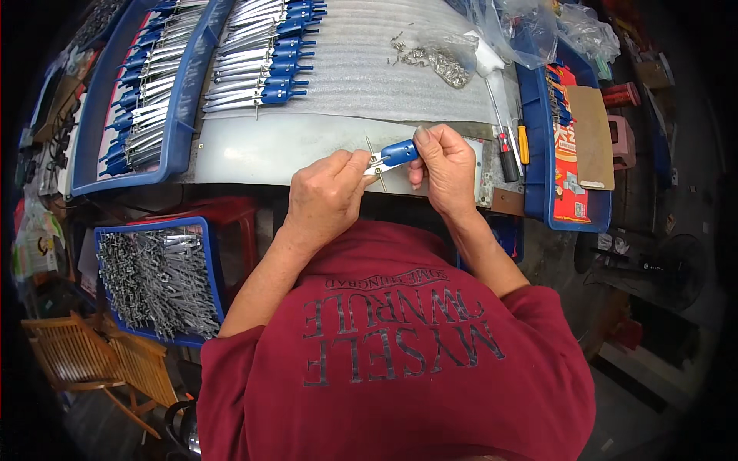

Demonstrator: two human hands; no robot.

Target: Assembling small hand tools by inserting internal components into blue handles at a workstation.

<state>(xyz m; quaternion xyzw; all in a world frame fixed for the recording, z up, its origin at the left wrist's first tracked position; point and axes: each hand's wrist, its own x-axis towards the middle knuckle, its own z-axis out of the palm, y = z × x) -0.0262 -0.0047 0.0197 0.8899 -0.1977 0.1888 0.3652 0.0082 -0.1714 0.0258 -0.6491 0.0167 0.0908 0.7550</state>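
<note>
Between my hands, just above the table's near edge, is a metal piece with a blue sleeve [397, 154]; silver arms and thin cross pins show at its left end. My left hand [327, 194] is closed round the silver end, hiding most of the arms. With thumb and fingers, my right hand [444, 163] pinches the far right end of the blue sleeve. Similar blue-ended pieces [280, 92] lie in a stacked row on the white foam sheet [361, 77], beyond my left hand.
A blue tray [178, 115] of similar pieces stands at left; below it, a blue bin [214, 261] holds loose metal parts. Small metal bits [446, 65] lie on the foam. Screwdrivers [507, 157] and another blue tray [542, 177] with cardboard are at right.
</note>
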